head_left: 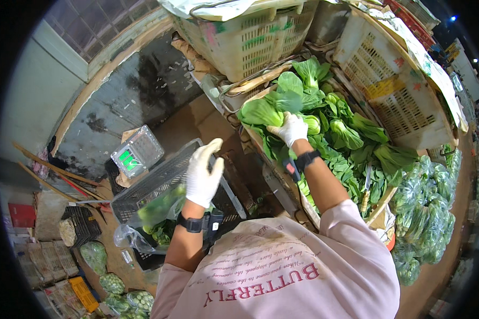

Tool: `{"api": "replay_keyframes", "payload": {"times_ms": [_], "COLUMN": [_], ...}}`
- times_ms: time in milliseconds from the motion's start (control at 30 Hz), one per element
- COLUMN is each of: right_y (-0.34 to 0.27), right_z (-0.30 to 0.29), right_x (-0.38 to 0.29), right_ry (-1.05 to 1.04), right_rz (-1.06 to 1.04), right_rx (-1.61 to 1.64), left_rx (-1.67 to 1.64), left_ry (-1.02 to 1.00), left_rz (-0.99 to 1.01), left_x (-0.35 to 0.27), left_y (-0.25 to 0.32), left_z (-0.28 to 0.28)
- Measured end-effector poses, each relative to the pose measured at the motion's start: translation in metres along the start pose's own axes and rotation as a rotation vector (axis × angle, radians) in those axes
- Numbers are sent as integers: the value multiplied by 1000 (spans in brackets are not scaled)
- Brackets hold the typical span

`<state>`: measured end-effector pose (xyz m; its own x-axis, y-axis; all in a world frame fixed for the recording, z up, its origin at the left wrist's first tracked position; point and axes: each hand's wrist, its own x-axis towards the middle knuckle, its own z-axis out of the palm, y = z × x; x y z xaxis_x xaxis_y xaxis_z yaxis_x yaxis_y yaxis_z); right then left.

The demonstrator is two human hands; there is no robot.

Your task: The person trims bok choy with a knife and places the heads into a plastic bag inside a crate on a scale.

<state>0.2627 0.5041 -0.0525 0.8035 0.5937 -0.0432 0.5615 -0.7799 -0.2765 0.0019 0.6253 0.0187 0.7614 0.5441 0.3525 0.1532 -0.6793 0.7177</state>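
Observation:
My right hand, in a white glove, closes at the base of a green head of bok choy. Its fingertips are partly hidden among the greens. Beneath it a large crate is heaped with loose bok choy. My left hand, gloved too, hangs with thumb and fingers apart and nothing in it. Under that hand stands a black plastic crate, where a clear plastic bag lies with leafy greens inside. A knife rests on the greens at the right.
A lit digital scale stands beyond the black crate. Tall slatted crates border the bok choy at the back and right. Bagged greens are piled on the right. Wooden poles jut in from the left, near bagged vegetables.

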Motion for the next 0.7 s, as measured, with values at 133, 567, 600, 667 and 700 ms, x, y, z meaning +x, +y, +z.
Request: {"api": "replay_keyframes", "payload": {"times_ms": [133,567,600,667,700], "right_y": [-35,101,102,117,125], "right_z": [-68,-30,-23,-10,-5], "right_x": [-55,33,30,40,48], "right_ry": [-77,-240,-190,-149,-162], "right_rz": [-242,-162,-186,-217,-226], "right_rx": [101,-377,-461,-562,-572], "left_rx": [526,-1103,-1256,-1266,-1275], "left_ry": [-235,163,167,158,119], "left_rz": [211,-615,-640,-667,-691], "left_x": [19,-38,-42,-44,-44], "left_y": [41,-39,-37,-33,-32], "left_z": [43,45,43,43,43]}}
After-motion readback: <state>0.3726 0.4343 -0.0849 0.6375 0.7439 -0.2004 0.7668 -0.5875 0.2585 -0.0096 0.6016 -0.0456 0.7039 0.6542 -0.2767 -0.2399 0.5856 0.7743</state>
